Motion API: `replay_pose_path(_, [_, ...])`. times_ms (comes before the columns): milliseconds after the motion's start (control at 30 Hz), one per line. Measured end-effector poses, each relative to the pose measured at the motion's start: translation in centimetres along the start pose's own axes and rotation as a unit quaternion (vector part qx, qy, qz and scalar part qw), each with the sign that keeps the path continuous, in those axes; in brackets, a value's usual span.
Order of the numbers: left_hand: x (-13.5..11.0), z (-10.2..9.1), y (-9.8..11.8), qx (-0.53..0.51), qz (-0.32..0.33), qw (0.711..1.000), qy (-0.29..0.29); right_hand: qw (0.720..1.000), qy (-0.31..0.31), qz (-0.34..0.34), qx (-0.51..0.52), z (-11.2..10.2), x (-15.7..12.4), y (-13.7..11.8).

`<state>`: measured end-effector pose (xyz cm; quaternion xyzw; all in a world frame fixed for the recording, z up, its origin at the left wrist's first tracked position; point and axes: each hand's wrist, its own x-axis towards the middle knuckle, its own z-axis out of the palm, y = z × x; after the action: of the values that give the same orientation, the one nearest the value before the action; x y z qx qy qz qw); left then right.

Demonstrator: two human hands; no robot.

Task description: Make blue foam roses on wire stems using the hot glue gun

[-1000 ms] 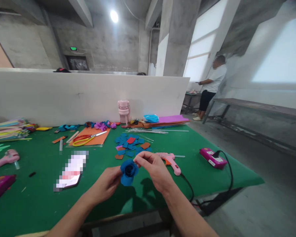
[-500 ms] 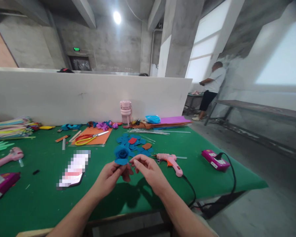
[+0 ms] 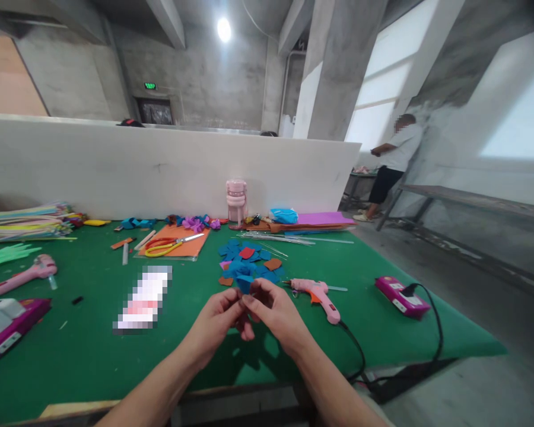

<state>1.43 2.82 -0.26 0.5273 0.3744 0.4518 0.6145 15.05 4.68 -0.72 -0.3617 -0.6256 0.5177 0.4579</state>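
A blue foam flower [image 3: 244, 281] is pinched between both hands just above the green table [image 3: 93, 350], mostly hidden behind my fingers. My left hand [image 3: 218, 317] grips it from the left with closed fingers. From the right, my right hand [image 3: 273, 308] pinches the same flower with fingertips together. Just beyond the hands lies a pile of blue, red and brown foam petals [image 3: 249, 264]. A pink glue gun [image 3: 318, 293] lies right of my right hand, its black cord running off the table's edge.
Scissors [image 3: 169, 244] rest on an orange sheet. A phone [image 3: 145, 296] lies to the left, a second pink glue gun [image 3: 22, 277] farther left. A magenta power strip [image 3: 403, 296] sits right. A white partition [image 3: 160, 169] backs the table. A person [image 3: 394, 163] stands far right.
The flower was held up facing me, then turned and lowered behind my fingers. Both hands have drawn together around it. The view has shifted a little to the left.
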Motion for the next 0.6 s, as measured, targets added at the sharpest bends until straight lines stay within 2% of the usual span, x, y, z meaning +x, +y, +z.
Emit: replay_pose_path(600, [-0.10, 0.09, -0.01, -0.012, -0.005, 1.000, 0.004, 1.000, -0.005, 0.002, 0.014, 0.00, -0.02, -0.12])
